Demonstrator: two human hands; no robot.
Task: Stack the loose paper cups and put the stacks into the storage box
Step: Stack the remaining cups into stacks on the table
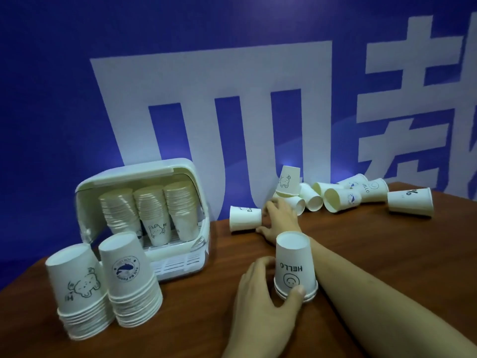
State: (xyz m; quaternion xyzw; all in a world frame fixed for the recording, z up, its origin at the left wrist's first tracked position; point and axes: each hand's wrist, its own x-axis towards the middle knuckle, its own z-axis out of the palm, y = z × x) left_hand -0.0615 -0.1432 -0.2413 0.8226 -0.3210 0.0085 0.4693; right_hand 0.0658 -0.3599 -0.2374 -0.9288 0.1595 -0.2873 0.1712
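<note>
Only the head view to go on, so here's what we've got. Our left hand (pixel 268 293) is curled around the base of a short upside-down stack, the HELLO stack (pixel 295 270), thumb in front and fingers wrapped behind, holding it steady on the wooden table (pixel 387 267).

Our right hand (pixel 280 219) is reached out past it with relaxed, spread fingers, gripping nothing as far as we can see. Just left of its fingertips lies a loose cup (pixel 245 218) on its side, long axis running left-right, narrow end toward the fingers and mouth pointing away to the left. So the right hand is clearly the nearer one for that grab, and we'd guess it goes next.

More tipped cups (pixel 340 200) are piled behind and to the right. The storage box (pixel 144 218) sits open at left with three stacks inside, and two finished stacks (pixel 103 290) wait in front of it.
</note>
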